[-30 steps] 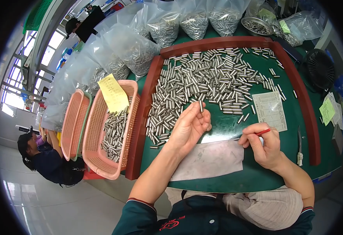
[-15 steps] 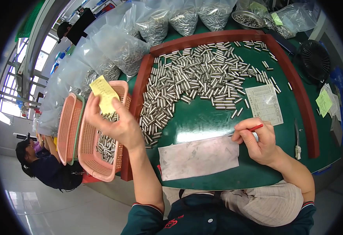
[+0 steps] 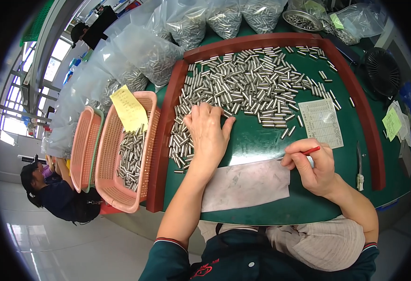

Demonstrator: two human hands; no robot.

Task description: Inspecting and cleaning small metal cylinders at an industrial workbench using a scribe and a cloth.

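My left hand [image 3: 209,133] rests palm down on the near left part of a wide pile of short shiny metal pins [image 3: 247,86]. Its thumb stands apart from the fingers, and the fingertips lie among the pins. My right hand [image 3: 317,172] is closed round a slim red pen [image 3: 312,151], just past the right end of a stained white cloth [image 3: 245,186] on the green tabletop [image 3: 257,140]. A yellow paper note [image 3: 130,111] leans in a pink plastic basket [image 3: 106,164] that also holds pins.
A dark red wooden frame [image 3: 355,89] borders the pile. A printed sheet [image 3: 321,124] and tweezers [image 3: 359,168] lie at the right. Clear bags of pins [image 3: 185,28] line the back, beside a metal bowl [image 3: 303,21] and black fan [image 3: 381,68]. Another person [image 3: 60,189] sits at the left.
My left hand has let go of the yellow note, which now sits in the basket, and has moved right onto the pins. The right hand keeps its grip on the pen.
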